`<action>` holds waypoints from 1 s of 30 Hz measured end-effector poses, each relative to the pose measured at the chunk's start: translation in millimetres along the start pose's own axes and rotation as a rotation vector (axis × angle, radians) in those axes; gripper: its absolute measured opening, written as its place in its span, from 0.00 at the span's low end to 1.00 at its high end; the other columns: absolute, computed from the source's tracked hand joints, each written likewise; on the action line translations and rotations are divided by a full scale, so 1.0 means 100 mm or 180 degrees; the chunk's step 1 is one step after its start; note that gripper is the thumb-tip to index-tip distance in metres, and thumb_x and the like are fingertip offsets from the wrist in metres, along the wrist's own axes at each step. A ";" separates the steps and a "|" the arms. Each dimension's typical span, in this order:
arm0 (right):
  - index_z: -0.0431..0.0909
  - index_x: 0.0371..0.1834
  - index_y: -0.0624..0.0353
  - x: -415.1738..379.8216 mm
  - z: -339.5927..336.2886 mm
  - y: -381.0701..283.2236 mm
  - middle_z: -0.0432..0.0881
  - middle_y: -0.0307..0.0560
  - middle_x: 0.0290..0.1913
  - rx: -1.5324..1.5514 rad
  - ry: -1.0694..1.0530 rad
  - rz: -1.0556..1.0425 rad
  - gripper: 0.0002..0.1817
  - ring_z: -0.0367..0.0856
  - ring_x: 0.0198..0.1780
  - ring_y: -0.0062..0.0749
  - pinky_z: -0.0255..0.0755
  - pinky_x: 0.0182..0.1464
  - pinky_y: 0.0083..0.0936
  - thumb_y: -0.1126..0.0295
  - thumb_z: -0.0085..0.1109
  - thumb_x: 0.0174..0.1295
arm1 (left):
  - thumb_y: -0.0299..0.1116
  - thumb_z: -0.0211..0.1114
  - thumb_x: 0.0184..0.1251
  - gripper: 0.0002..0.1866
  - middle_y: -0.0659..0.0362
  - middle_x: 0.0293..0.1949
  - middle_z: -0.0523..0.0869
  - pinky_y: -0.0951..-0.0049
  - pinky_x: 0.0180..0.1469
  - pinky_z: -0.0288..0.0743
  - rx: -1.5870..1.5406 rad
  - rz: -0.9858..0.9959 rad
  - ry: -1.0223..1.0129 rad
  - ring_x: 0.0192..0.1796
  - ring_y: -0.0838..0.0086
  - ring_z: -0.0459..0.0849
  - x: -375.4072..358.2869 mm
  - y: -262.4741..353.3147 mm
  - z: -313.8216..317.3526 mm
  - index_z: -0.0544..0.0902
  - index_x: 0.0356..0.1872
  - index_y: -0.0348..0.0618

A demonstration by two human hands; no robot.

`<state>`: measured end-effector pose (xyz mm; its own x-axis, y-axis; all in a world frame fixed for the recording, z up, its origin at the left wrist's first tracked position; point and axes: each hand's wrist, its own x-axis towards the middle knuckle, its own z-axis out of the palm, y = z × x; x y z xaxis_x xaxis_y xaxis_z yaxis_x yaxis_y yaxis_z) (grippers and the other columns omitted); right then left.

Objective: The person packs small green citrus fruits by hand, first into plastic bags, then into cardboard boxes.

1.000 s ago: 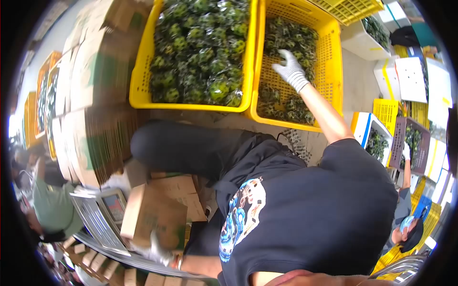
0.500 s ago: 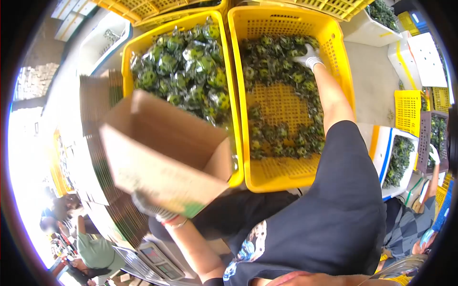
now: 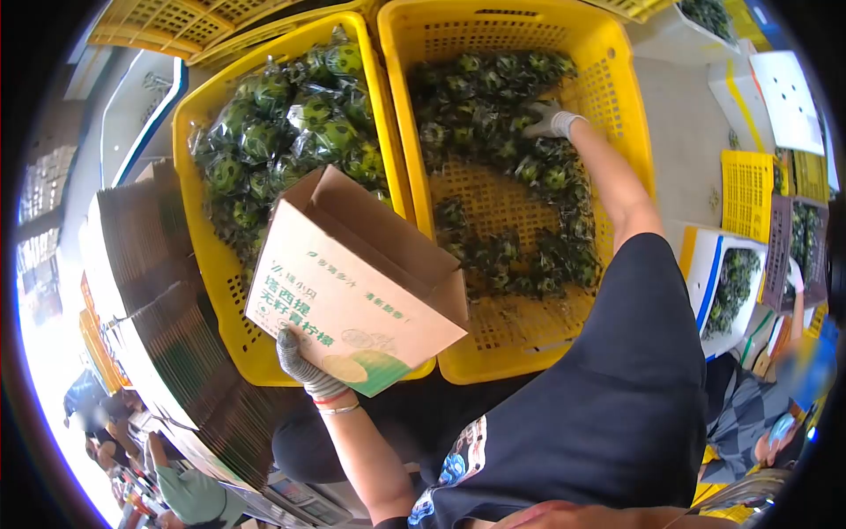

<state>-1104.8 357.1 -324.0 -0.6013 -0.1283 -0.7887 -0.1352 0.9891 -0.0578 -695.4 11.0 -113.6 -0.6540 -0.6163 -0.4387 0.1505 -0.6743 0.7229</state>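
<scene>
My left hand (image 3: pixel 308 370), in a grey knit glove, is closed on the lower edge of a cardboard carton (image 3: pixel 352 295). Green print and a lime picture mark the carton, whose top stands open and tilts up to the right. My right hand (image 3: pixel 550 122), gloved too, reaches into the right yellow crate (image 3: pixel 511 339). Its thumb and fingers look apart against dark green limes in clear wrappers (image 3: pixel 480 110); the fingertips are partly hidden among them. Behind the carton, the left yellow crate (image 3: pixel 207 286) holds larger-looking wrapped limes (image 3: pixel 264 141).
Flattened cartons (image 3: pixel 145 264) are stacked at the left. White foam boxes (image 3: pixel 736 291) with green produce stand at the right, beside a purple crate (image 3: pixel 806 247). Other people (image 3: pixel 189 494) are at the lower left and lower right. More yellow crates (image 3: pixel 176 26) line the top.
The carton has swung right and turned, so its printed side now faces me. My right hand has shifted slightly left and down among the wrapped limes. The whole view has shifted a little.
</scene>
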 end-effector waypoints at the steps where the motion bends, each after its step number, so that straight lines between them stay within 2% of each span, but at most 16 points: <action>1: 0.51 0.73 0.43 -0.15 0.07 -0.09 0.42 0.57 0.75 -0.0111 -0.0115 -0.0146 0.55 0.45 0.74 0.54 0.52 0.69 0.49 0.39 0.67 0.40 | 0.43 0.62 0.57 0.32 0.50 0.51 0.78 0.59 0.56 0.72 0.0017 0.0011 -0.0012 0.52 0.60 0.78 -0.02 0.02 0.00 0.68 0.59 0.34; 3: 0.52 0.73 0.43 -0.43 0.22 -0.23 0.40 0.59 0.75 -0.0313 -0.0338 -0.0439 0.55 0.48 0.73 0.55 0.55 0.68 0.50 0.40 0.69 0.39 | 0.42 0.62 0.57 0.30 0.50 0.50 0.79 0.59 0.56 0.72 -0.0019 -0.0014 0.0032 0.51 0.61 0.79 -0.07 0.01 -0.03 0.69 0.58 0.35; 5: 0.51 0.73 0.41 -0.65 0.56 -0.40 0.38 0.54 0.75 -0.0861 -0.0085 -0.0580 0.56 0.50 0.71 0.61 0.59 0.64 0.54 0.41 0.70 0.38 | 0.42 0.62 0.58 0.29 0.50 0.50 0.79 0.60 0.55 0.72 0.0093 -0.0025 -0.0012 0.51 0.61 0.79 -0.07 0.01 -0.24 0.70 0.58 0.35; 8: 0.41 0.74 0.36 -1.25 0.80 -0.74 0.35 0.50 0.75 -0.0629 -0.0435 -0.0066 0.58 0.46 0.72 0.64 0.60 0.65 0.55 0.46 0.71 0.42 | 0.41 0.61 0.58 0.28 0.51 0.49 0.79 0.60 0.55 0.72 -0.0109 -0.0103 -0.0039 0.49 0.63 0.79 -0.15 0.05 -0.24 0.70 0.56 0.34; 11: 0.38 0.75 0.37 -1.40 1.11 -0.68 0.33 0.51 0.76 -0.0626 -0.0135 -0.0086 0.59 0.48 0.71 0.64 0.66 0.63 0.51 0.48 0.71 0.43 | 0.40 0.61 0.59 0.27 0.51 0.48 0.79 0.60 0.54 0.72 0.0096 -0.0007 -0.0130 0.49 0.63 0.79 -0.21 0.06 -0.34 0.70 0.56 0.34; 12: 0.40 0.74 0.37 -1.32 1.20 -0.67 0.35 0.52 0.76 -0.0639 0.0152 -0.0049 0.54 0.57 0.68 0.61 0.71 0.59 0.47 0.56 0.68 0.48 | 0.40 0.60 0.59 0.27 0.51 0.48 0.79 0.60 0.53 0.72 0.0114 -0.0001 -0.0166 0.48 0.63 0.79 -0.24 0.05 -0.32 0.70 0.56 0.33; 15: 0.46 0.74 0.38 -0.85 1.18 -0.68 0.36 0.51 0.76 0.0136 0.0063 0.0240 0.47 0.68 0.62 0.57 0.75 0.55 0.43 0.66 0.63 0.52 | 0.39 0.60 0.60 0.26 0.50 0.48 0.78 0.60 0.54 0.72 0.0169 -0.0023 -0.0241 0.49 0.62 0.78 -0.29 0.01 -0.28 0.70 0.56 0.33; 18: 0.51 0.73 0.40 -0.67 1.23 -0.74 0.38 0.50 0.75 0.0084 0.0044 0.0352 0.42 0.74 0.57 0.53 0.79 0.51 0.40 0.74 0.58 0.54 | 0.40 0.60 0.59 0.28 0.49 0.51 0.77 0.58 0.56 0.70 0.0281 -0.0041 -0.0104 0.52 0.60 0.76 -0.28 0.04 -0.48 0.68 0.58 0.34; 20: 0.51 0.73 0.42 -0.82 1.28 -0.76 0.39 0.49 0.75 0.0324 -0.0094 0.0323 0.42 0.72 0.59 0.52 0.77 0.53 0.40 0.75 0.58 0.54 | 0.41 0.61 0.57 0.33 0.47 0.56 0.74 0.56 0.60 0.68 0.0366 0.0019 0.0131 0.57 0.56 0.73 -0.26 0.06 -0.62 0.64 0.63 0.36; 21: 0.52 0.73 0.42 -0.93 1.26 -0.75 0.39 0.49 0.75 0.0416 -0.0143 0.0311 0.42 0.71 0.60 0.51 0.77 0.54 0.40 0.75 0.58 0.54 | 0.41 0.61 0.58 0.32 0.48 0.55 0.74 0.57 0.59 0.68 0.0303 -0.0032 0.0033 0.56 0.57 0.74 -0.29 0.07 -0.60 0.65 0.62 0.35; 23: 0.56 0.70 0.44 -1.03 1.32 -0.74 0.45 0.49 0.73 0.0239 0.0137 0.0095 0.41 0.71 0.60 0.50 0.76 0.55 0.38 0.76 0.61 0.51 | 0.41 0.60 0.61 0.30 0.48 0.53 0.75 0.58 0.58 0.69 0.0158 -0.0102 -0.0149 0.55 0.60 0.75 -0.33 0.11 -0.58 0.66 0.60 0.33; 24: 0.59 0.69 0.46 -1.08 1.38 -0.76 0.48 0.50 0.73 0.0150 0.0252 -0.0030 0.40 0.71 0.60 0.50 0.76 0.56 0.37 0.76 0.63 0.50 | 0.43 0.61 0.60 0.33 0.48 0.55 0.74 0.57 0.59 0.68 0.0335 -0.0008 -0.0060 0.56 0.58 0.74 -0.32 0.12 -0.61 0.63 0.62 0.34; 27: 0.59 0.68 0.52 -1.25 1.46 -0.75 0.54 0.50 0.71 0.0528 0.1173 -0.0121 0.42 0.74 0.57 0.44 0.74 0.58 0.32 0.68 0.69 0.48 | 0.37 0.64 0.56 0.33 0.47 0.56 0.74 0.56 0.60 0.68 0.0022 -0.0214 -0.0074 0.56 0.57 0.74 -0.36 0.10 -0.61 0.64 0.62 0.36; 28: 0.63 0.64 0.57 -1.39 1.35 -0.81 0.66 0.49 0.64 0.2071 0.0932 -0.0183 0.41 0.72 0.57 0.38 0.71 0.60 0.30 0.61 0.72 0.45 | 0.37 0.63 0.56 0.33 0.48 0.56 0.74 0.57 0.59 0.69 -0.0044 -0.0278 -0.0235 0.57 0.58 0.74 -0.36 0.09 -0.62 0.64 0.62 0.35; 29: 0.66 0.59 0.56 -1.62 1.29 -0.78 0.71 0.47 0.59 0.2578 0.1288 -0.1062 0.37 0.71 0.58 0.36 0.69 0.61 0.31 0.61 0.72 0.45 | 0.37 0.64 0.56 0.33 0.47 0.55 0.74 0.58 0.59 0.69 -0.0043 -0.0350 -0.0234 0.57 0.58 0.74 -0.34 0.08 -0.65 0.65 0.62 0.35; 30: 0.69 0.55 0.56 -2.22 1.03 -0.89 0.75 0.45 0.53 0.3059 0.1622 -0.1964 0.33 0.70 0.59 0.35 0.67 0.63 0.33 0.60 0.72 0.45 | 0.37 0.64 0.56 0.33 0.47 0.55 0.74 0.58 0.59 0.70 -0.0042 -0.0424 -0.0231 0.56 0.58 0.74 -0.32 0.08 -0.70 0.65 0.62 0.35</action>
<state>-877.6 304.8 -206.6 -0.9075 -0.3896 -0.1570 -0.0026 0.3789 -0.9254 -621.7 -3.1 -131.5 -0.7206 -0.4904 -0.4902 0.0682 -0.7537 0.6537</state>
